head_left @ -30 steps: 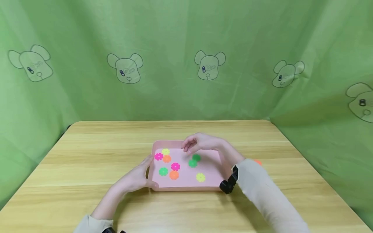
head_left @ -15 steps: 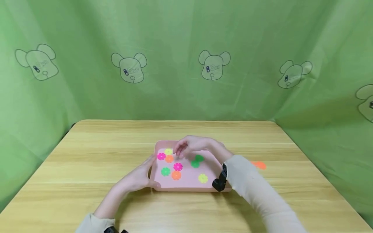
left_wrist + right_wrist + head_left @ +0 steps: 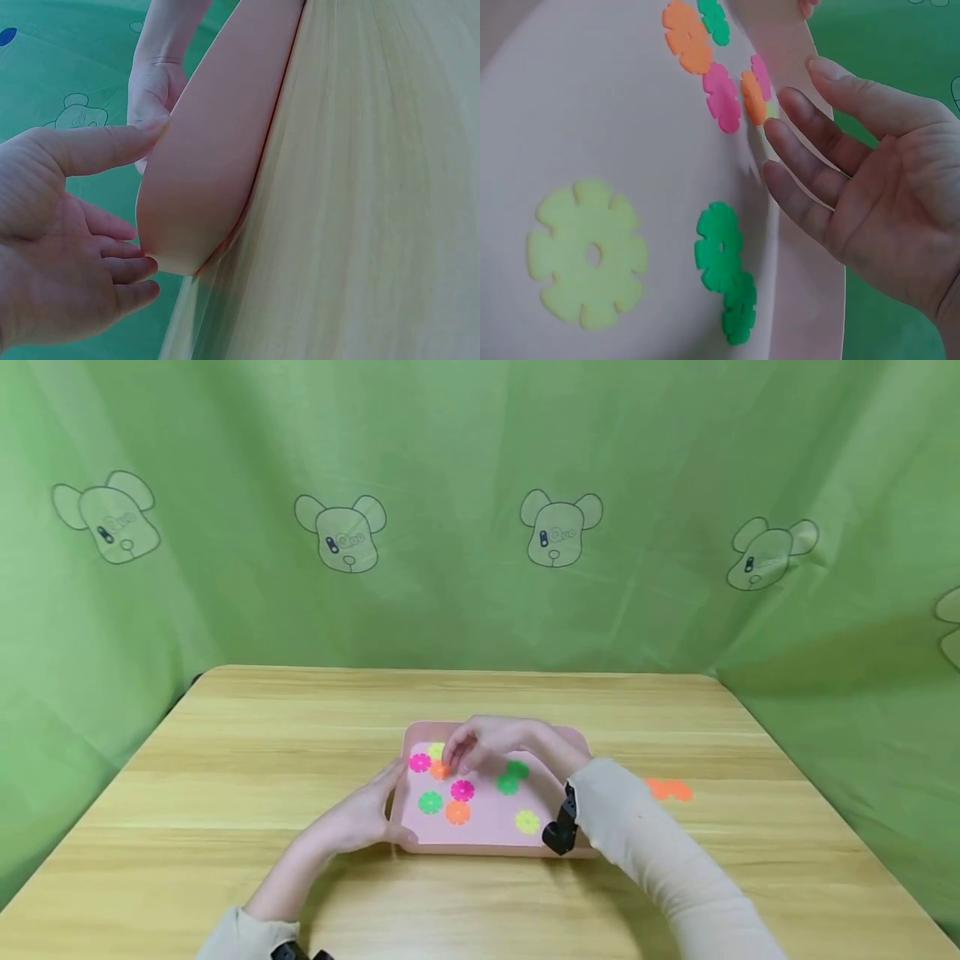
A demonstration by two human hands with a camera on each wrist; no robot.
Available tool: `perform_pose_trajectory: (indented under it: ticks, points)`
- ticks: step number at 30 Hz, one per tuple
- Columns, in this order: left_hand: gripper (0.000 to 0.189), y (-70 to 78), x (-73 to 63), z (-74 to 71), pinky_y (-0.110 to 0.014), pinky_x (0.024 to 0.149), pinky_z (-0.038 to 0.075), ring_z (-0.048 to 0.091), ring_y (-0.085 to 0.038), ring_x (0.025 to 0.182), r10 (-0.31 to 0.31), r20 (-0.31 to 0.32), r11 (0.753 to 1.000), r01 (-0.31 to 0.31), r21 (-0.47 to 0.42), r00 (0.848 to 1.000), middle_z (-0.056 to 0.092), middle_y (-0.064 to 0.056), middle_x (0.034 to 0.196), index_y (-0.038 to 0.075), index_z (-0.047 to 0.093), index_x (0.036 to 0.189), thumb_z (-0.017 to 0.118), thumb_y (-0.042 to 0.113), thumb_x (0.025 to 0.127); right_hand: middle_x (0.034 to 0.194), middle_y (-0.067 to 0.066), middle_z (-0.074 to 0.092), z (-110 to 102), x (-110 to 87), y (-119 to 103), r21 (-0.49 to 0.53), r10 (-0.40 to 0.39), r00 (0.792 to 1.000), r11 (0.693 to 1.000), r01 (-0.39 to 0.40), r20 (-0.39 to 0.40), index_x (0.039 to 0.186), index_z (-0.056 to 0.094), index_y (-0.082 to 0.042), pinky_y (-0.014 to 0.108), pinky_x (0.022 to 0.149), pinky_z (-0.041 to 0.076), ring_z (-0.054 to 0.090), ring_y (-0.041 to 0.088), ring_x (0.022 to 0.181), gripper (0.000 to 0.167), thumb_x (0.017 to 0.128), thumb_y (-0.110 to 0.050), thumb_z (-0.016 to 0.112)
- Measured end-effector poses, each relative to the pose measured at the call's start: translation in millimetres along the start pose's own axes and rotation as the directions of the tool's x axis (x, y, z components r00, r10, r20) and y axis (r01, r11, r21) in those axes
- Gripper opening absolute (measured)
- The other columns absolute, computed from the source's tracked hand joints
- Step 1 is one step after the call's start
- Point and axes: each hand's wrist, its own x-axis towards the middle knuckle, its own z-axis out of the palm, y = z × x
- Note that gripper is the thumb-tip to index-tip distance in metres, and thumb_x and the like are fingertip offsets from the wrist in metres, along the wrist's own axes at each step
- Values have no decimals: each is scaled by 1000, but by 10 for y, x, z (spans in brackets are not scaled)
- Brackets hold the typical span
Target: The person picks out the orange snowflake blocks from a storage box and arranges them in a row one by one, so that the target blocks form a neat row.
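A shallow pink tray (image 3: pixel 495 850) holds several flower-shaped notched plastic discs in pink, orange, yellow and green. My left hand (image 3: pixel 360 814) holds the tray's front-left corner, thumb at the rim and fingers against the left outer wall, as the left wrist view (image 3: pixel 67 225) also has it. Over the tray's back-left part hovers my right hand (image 3: pixel 491 739), fingers loosely bent with nothing between them. Its fingertips are nearest an orange disc (image 3: pixel 438 769) and a partly covered yellow disc (image 3: pixel 437 749). Two overlapping green discs (image 3: pixel 718 240) and a yellow disc (image 3: pixel 592 255) lie farther right.
On the wooden table (image 3: pixel 225 760), orange discs (image 3: pixel 670 789) lie to the right of the tray, beyond the right sleeve (image 3: pixel 637 827). A green curtain (image 3: pixel 450 593) with mouse-head drawings hangs behind and at the sides.
My right hand has moved left and slightly down, from over the tray's middle to beside the back-left discs. The left hand stays at the corner. The head view has shifted slightly.
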Motion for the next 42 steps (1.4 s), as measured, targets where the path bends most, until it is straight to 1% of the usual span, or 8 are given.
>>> perform_pose_trajectory:
  ticks: [4,7,14,17,20,27,34,42]
  points:
    - [106,-4,6,7,-52,110,15,13,-33,139,4,5,1000,-4,-5,1000,14,-17,153,0,17,147,82,17,66,112,15,62,30,29,17,-2,17,998,1000,-17,62,113,60,7,31,89,47,58,23,101,31,82,8,60]
    - [106,-3,6,8,-52,110,14,13,-33,139,5,5,1000,-5,-9,1000,13,-16,153,0,17,147,82,17,65,109,13,63,52,44,20,-19,38,996,999,-36,80,111,62,4,30,89,47,57,22,100,31,80,7,63]
    - [106,-4,19,-1,-52,110,15,13,-33,139,0,8,1000,0,-15,1000,13,-16,153,0,17,147,82,18,66,101,6,60,95,89,-12,-165,79,988,985,-57,132,107,67,-5,24,83,43,51,19,93,31,77,1,70]
    - [106,-10,25,-1,-53,110,14,12,-32,139,-4,11,1000,4,-21,1000,13,-15,153,1,17,147,82,18,65,101,6,55,118,100,-48,-255,98,984,965,-58,149,105,69,-11,23,80,40,47,19,92,30,76,-5,73]
    - [107,-18,27,1,-52,110,14,12,-32,139,-1,10,1000,2,-18,1000,13,-15,153,1,17,147,83,18,65,102,4,52,145,109,-77,-326,143,979,941,-90,142,102,70,-18,24,80,38,44,17,94,27,76,-9,74]
    - [105,-19,19,1,-53,109,15,13,-32,139,2,10,1000,-2,-15,1000,13,-15,153,1,17,147,82,17,66,100,-2,49,196,127,-121,-428,220,970,891,-154,108,96,68,-26,25,81,37,41,11,93,29,73,-11,77]
    - [104,-16,18,0,-54,109,14,12,-33,139,0,10,1000,0,-9,1000,13,-15,153,1,18,147,82,18,66,97,-3,46,229,147,-152,-478,241,965,863,-163,107,93,65,-27,24,79,37,40,10,91,32,70,-8,78]
    - [103,-8,13,0,-53,109,14,12,-33,139,8,15,1000,-8,-6,1000,13,-15,153,0,17,147,81,16,67,97,-3,42,278,159,-182,-534,274,957,826,-182,97,88,61,-26,26,82,37,41,11,94,33,69,-8,79]
